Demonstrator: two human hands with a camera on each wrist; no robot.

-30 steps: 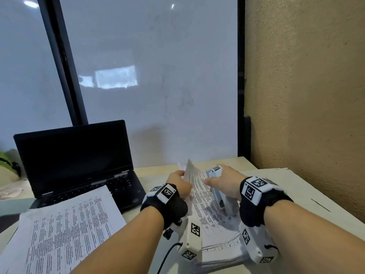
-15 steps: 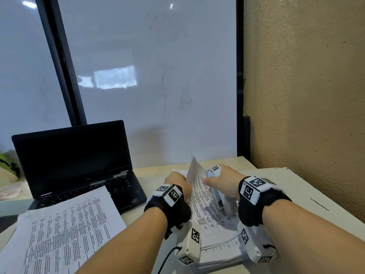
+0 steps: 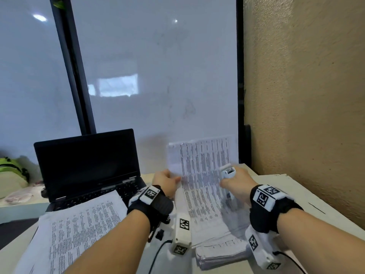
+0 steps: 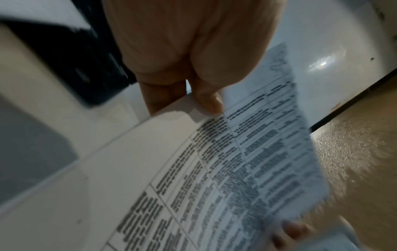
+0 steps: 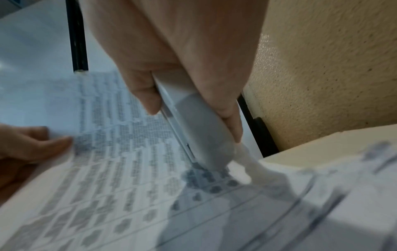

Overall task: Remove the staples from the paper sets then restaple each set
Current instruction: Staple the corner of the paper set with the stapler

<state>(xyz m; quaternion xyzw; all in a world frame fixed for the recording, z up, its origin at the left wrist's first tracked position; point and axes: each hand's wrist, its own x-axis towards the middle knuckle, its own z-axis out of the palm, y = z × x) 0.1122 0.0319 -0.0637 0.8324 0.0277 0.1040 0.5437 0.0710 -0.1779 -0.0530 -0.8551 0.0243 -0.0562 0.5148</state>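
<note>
Soft, cool daylight comes through the frosted window (image 3: 154, 76), with small glare spots at upper left and top centre of the head view. Both wrist views are motion-blurred and dim; print smears, and straight lines bow toward the edges.

Printed sheet (image 3: 199, 167) lifted upright off paper stack (image 3: 221, 252); white-grey stapler (image 3: 227, 173) at its right edge.

No word is showing clearly enough to read. The lifted sheet (image 3: 199, 167) and the paper stack (image 3: 79, 230) are carrying tables of print too blurred to make out, and the wrist bands (image 3: 263, 196) are bearing only black-and-white square markers.
</note>
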